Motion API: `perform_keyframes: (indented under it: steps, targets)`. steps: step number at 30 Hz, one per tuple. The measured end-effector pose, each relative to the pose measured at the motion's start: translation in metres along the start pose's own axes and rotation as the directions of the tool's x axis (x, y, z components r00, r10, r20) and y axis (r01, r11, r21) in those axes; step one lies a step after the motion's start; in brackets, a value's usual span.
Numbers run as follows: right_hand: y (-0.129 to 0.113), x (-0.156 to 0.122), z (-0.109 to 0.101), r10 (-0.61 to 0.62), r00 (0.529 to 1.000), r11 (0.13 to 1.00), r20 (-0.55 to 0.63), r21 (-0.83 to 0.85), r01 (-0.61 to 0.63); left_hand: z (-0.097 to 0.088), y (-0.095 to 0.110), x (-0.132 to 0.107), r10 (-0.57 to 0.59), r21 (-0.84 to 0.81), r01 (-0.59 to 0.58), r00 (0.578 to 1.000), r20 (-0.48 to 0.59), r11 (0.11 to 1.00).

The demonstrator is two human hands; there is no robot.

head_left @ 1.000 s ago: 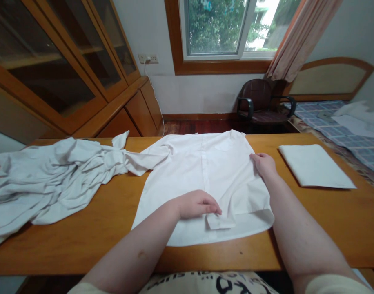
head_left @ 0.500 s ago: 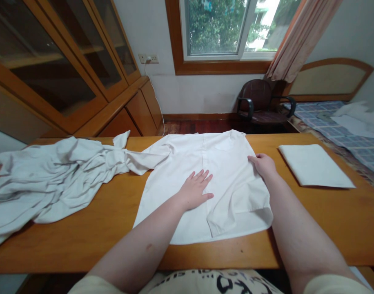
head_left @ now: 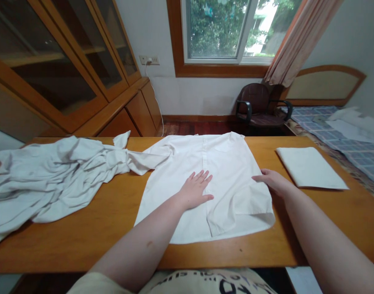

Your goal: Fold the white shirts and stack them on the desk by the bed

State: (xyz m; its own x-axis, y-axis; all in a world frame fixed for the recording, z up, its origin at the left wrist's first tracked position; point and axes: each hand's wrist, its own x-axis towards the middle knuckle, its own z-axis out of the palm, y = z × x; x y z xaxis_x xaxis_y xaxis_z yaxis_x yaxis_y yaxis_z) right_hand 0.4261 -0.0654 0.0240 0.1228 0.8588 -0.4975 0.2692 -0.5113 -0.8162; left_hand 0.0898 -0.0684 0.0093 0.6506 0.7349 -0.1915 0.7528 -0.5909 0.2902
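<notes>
The head view showed the fingers of the left hand (head_left: pixel 194 192) spread apart and laid flat on the white shirt (head_left: pixel 171 183), palm down beside its button strip (head_left: pixel 204 157). A second earlier that hand was bent at the hem, its fingertips at a turned-back corner of the front; half a second earlier it had already settled where it now lay, and the corner (head_left: pixel 214 228) had dropped down to the lower edge.

The right hand (head_left: pixel 263 176) touched the shirt's right side edge, forefinger stretched onto the cloth and thumb next to it; whether cloth was pinched between them could not be told. It had slid along that edge toward the person since the earlier frames, and its forearm had swung outward.

The shirt lay front up in the middle of the wooden table (head_left: pixel 92 228), its lower right hem curled over. A twisted sleeve (head_left: pixel 147 161) ran from its left side to a crumpled white garment (head_left: pixel 64 171); where the two met was unclear. A folded white cloth (head_left: pixel 312 167) lay right of the right hand, apart from the shirt. Neither had changed.

Farther off stood a chair (head_left: pixel 256 104) and a bed (head_left: pixel 352 134).
</notes>
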Motion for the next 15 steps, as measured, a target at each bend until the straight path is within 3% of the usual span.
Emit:
perform_keyframes:
  steps: [6, 15]
  targets:
    - [0.022, -0.039, -0.012, 0.067, 0.987, 0.998, 0.149, -0.009, -0.066, -0.002, 0.001, -0.001, 0.002, -0.005, -0.002, 1.0, 0.001, 1.0]
    - [0.039, -0.071, -0.024, 0.113, 0.985, 0.959, 0.133, -0.273, -0.073, -0.004, 0.001, -0.001, 0.001, -0.024, -0.001, 1.0, 0.008, 1.0]
